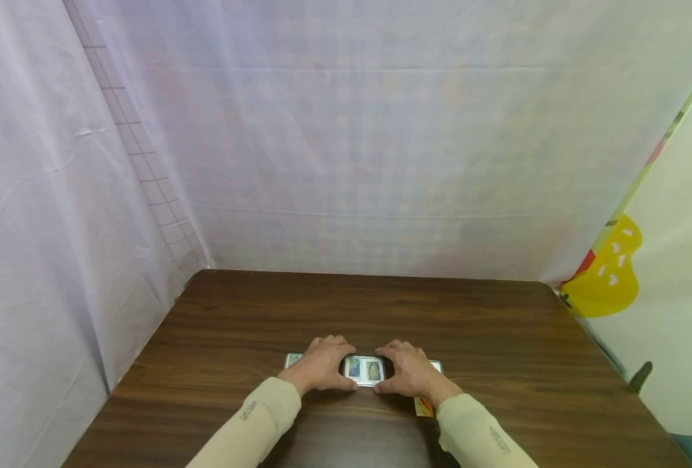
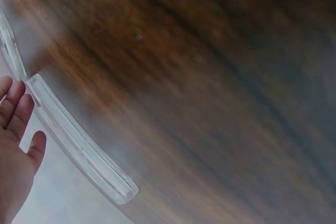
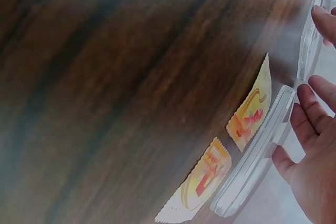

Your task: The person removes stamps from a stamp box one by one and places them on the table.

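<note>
Your left hand [image 1: 321,365] has its thumb and fingers spread apart in a C shape. Your right hand [image 1: 407,369] does the same, facing it, and its thumb and fingers are apart too. Between your two sets of fingers lies the middle case [image 1: 364,370], flat and see-through. Your fingertips are at its two ends, but how hard they touch it, you cannot tell. Inside it, between your thumbs and fingers, are two small pictures: a blue one [image 1: 354,368] on your left fingers' side and one with a brown round shape [image 1: 375,371] on your right fingers' side.

Behind your left fingers, under that hand, is the left case [image 2: 84,142], also clear. Behind your right fingers, under that hand, is the right case [image 3: 254,156]. All three sit in a row.

On your body's side of the right fingers, just beside the right case, lie two yellow packets [image 3: 252,114] with zigzag ends. Farther back from your fingers are your pale sleeves [image 1: 252,422]. All around your fingers is the brown table [image 1: 346,312], and far past your fingertips hangs a white curtain [image 1: 351,130].
</note>
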The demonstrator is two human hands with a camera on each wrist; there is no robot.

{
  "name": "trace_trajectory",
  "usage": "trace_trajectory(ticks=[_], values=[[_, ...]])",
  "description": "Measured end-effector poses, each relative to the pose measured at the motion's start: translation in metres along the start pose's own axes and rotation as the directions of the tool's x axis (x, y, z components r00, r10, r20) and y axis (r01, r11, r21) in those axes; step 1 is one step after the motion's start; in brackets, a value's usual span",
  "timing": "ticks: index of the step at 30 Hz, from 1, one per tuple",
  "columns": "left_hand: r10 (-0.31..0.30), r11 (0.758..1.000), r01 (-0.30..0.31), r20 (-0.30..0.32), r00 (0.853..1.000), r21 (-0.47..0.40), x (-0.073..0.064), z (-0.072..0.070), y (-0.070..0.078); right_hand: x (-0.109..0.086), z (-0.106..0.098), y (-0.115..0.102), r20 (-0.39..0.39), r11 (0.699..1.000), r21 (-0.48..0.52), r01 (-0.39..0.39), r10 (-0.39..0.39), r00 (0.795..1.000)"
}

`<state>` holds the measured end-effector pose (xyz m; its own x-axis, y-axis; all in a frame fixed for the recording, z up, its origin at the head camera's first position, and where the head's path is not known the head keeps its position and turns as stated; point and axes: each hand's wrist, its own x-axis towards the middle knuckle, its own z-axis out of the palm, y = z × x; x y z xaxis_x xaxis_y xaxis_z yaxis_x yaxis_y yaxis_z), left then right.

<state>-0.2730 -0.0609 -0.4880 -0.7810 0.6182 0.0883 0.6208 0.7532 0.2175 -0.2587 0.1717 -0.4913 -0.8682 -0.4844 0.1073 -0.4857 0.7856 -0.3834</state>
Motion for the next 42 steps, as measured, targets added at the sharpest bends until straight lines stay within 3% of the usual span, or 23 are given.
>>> trace_trajectory(ticks=[42], values=[[-0.024, 1.0, 0.025, 0.084, 0.996, -0.01, 0.0034, 0.0005, 0.0024, 0.004, -0.0002, -0.004, 0.062, 0.997, 0.017, -0.073, 0.072, 0.995]])
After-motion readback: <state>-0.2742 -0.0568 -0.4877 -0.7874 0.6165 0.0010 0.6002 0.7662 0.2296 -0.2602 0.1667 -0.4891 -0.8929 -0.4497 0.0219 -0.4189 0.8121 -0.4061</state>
